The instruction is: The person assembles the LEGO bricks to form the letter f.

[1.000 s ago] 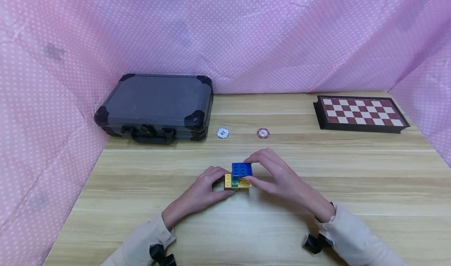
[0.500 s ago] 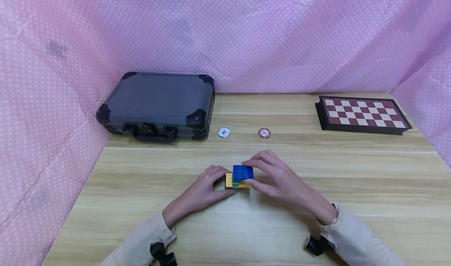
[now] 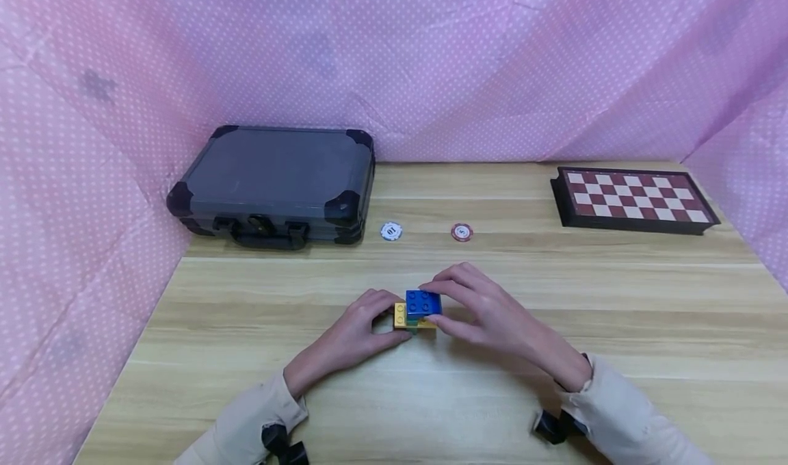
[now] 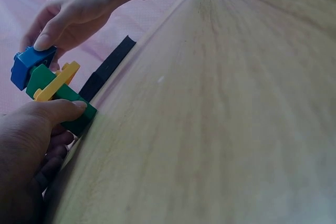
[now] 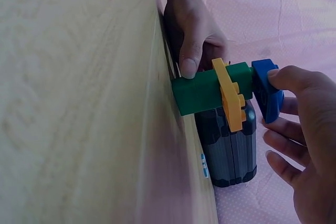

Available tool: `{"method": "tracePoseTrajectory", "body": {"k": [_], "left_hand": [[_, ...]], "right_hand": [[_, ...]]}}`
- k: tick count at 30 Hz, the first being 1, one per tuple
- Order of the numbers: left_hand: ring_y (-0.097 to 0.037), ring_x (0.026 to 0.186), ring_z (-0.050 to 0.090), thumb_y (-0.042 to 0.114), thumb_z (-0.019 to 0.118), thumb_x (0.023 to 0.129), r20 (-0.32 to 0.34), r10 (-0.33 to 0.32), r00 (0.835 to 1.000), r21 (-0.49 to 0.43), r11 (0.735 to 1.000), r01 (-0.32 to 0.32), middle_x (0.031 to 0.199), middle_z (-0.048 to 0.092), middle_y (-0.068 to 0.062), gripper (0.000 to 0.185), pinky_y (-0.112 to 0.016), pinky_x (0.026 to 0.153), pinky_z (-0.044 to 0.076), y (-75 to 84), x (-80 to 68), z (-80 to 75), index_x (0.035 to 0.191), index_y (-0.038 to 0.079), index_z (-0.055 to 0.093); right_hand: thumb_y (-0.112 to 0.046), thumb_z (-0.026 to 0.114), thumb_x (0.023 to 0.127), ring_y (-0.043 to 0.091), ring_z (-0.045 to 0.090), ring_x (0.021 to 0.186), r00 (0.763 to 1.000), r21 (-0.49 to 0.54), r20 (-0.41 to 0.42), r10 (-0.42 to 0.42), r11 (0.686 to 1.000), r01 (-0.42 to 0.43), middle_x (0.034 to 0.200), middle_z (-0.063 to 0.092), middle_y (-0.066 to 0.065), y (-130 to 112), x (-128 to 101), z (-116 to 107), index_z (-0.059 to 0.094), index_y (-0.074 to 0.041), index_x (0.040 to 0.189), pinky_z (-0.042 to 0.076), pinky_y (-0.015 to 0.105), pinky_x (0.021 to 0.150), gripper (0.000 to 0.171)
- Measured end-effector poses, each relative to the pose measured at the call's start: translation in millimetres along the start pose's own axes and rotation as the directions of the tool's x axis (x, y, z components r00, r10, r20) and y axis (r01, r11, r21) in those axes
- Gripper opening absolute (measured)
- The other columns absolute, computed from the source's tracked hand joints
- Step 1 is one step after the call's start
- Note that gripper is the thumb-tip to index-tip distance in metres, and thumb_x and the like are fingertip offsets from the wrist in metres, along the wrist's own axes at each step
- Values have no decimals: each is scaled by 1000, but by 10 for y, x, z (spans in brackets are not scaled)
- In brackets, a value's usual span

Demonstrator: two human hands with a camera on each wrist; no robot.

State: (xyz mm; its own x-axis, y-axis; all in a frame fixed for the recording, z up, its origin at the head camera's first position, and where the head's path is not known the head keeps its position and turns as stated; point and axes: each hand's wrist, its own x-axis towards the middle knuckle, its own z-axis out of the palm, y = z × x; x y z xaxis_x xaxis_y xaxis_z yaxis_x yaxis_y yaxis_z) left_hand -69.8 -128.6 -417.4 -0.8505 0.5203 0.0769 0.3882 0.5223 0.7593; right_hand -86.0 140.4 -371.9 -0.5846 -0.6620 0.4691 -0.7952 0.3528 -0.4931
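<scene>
A small tower of building blocks stands on the table in front of me. Green blocks (image 5: 199, 94) make up its column, and a thin yellow plate (image 5: 229, 95) is sandwiched partway up. At the base, my left hand (image 3: 357, 331) grips the lowest green block between thumb and fingers. My right hand (image 3: 489, 311) pinches a blue block (image 3: 421, 303) by its sides over the tower's top. From the right wrist view, the blue block (image 5: 266, 92) looks slightly tilted against the upper green block; whether its studs are engaged I cannot tell.
Behind the hands lie a white poker chip (image 3: 390, 231) and a red poker chip (image 3: 462, 232). A grey case (image 3: 277, 171) with black corners stands at the back left. A checkered game board (image 3: 634, 198) lies at the back right, before a pink dotted curtain (image 3: 455, 75).
The blue block has come slightly toward me with my right hand and now covers more of the green top. My left hand keeps its grip on the base.
</scene>
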Motion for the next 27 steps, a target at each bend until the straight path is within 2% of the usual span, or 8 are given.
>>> {"method": "tracePoseTrajectory", "body": {"k": [7,19,27], "left_hand": [[-11,112,55,28,82,92,0,0,1000,-10,1000,0,122,64,7,37,-41,97,51,4,-2,-8,125,18,69],[-12,113,55,27,82,92,7,-2,1000,-16,1000,3,122,64,6,38,-40,97,52,9,1,-14,127,17,68],[-12,114,55,27,82,92,8,-10,1000,-13,1000,10,123,64,6,39,-40,98,51,14,5,-10,127,17,69]], "right_hand": [[-40,66,103,13,59,108,999,-11,34,-15,1000,15,120,67,-1,3,14,-10,69,-11,129,55,38,91,39],[-34,70,100,13,57,107,999,-12,37,-20,1000,21,120,66,-1,-11,25,-17,69,-10,128,54,35,89,37],[-29,69,101,15,59,100,995,-50,16,-100,994,101,113,67,3,23,49,-8,70,-7,126,56,33,81,33]]}}
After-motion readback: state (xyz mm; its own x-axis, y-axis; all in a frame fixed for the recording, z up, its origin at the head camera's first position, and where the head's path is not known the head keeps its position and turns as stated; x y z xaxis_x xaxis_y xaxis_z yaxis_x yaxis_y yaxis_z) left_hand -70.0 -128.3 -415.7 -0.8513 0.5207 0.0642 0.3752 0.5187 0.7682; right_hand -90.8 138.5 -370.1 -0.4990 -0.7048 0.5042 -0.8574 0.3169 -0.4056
